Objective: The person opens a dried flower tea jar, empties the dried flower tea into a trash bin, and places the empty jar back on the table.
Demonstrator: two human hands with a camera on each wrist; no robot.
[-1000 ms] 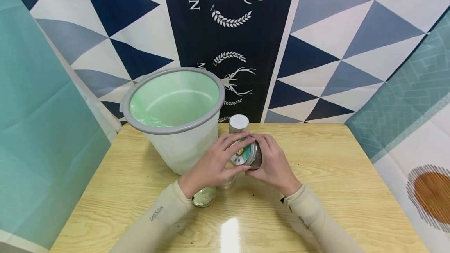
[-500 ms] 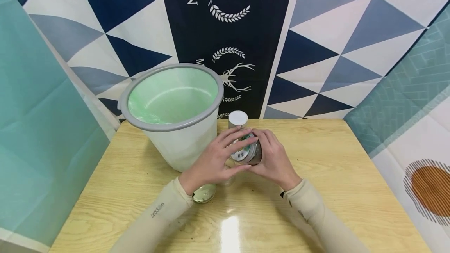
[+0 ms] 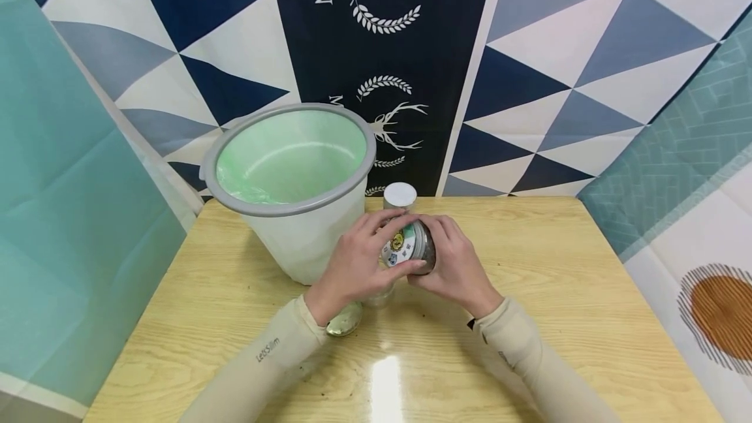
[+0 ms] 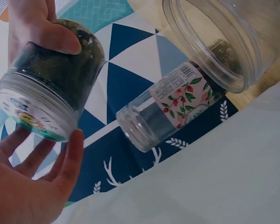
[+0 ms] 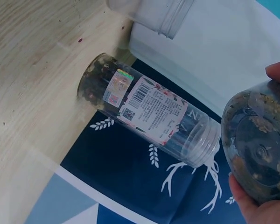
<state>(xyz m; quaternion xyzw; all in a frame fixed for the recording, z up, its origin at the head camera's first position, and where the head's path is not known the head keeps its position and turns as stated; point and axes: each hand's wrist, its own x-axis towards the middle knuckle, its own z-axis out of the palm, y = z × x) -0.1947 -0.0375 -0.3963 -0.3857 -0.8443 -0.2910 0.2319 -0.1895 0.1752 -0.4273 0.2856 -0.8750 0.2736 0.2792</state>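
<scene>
Over the table my right hand grips the body of a clear jar with dark, dried-looking contents, tilted with its lid toward the left. My left hand has its fingers and thumb round the rim of the jar's lid, which bears a white and green label. The lid is on the jar. Behind the hands stands a tall clear bottle with a floral label and dark contents; its round white top shows in the head view. Beneath the left hand is a wide clear jar, mostly hidden in the head view.
A white bucket with a grey rim and green inside stands at the back left. A shiny gold disc lies by the left wrist. Dark crumbs dot the wooden table. Patterned cloth hangs behind.
The lid's label has turned, and my left fingers have shifted their hold round its rim. My right hand keeps its grip on the jar. The head view has tilted slightly.
</scene>
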